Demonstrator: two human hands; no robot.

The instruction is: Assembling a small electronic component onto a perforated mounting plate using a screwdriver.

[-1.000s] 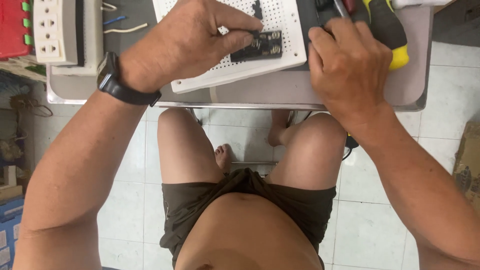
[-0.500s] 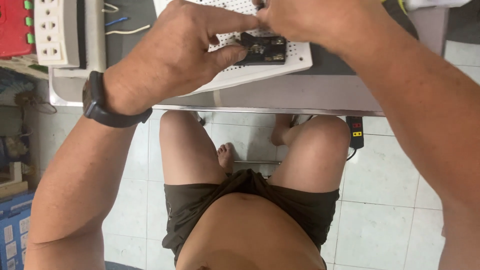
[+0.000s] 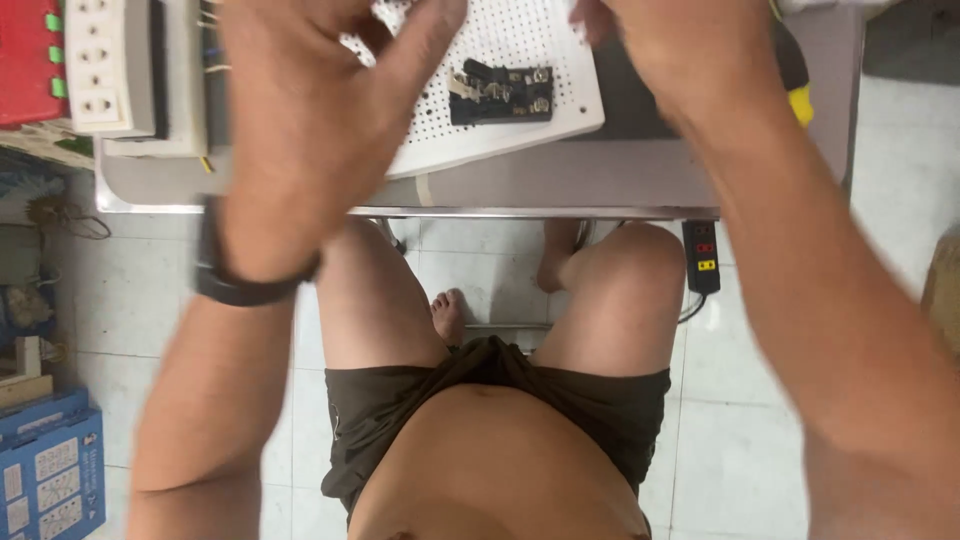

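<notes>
A small black component with metal screw terminals (image 3: pixel 500 95) lies on a white perforated board (image 3: pixel 540 135) at the near edge of a grey metal table (image 3: pixel 500 185). My left hand (image 3: pixel 310 110), with a black watch on the wrist, hovers blurred over the board's left part. Its fingers are spread, nothing is in them, and the thumb points toward the component without touching it. My right hand (image 3: pixel 670 50) is above the board's right edge, and its fingers are cut off by the top of the frame. Neither hand touches the component.
A white multi-socket power strip (image 3: pixel 110 65) and a red box (image 3: pixel 25 60) sit at the table's left. A yellow and black tool (image 3: pixel 797 85) lies behind my right wrist. On the tiled floor are a black socket block (image 3: pixel 703 255) and a blue box (image 3: pixel 50 470).
My left hand let go of the black component and lifted off the board, opening its fingers. My right hand drew back to the right, so the component now lies uncovered.
</notes>
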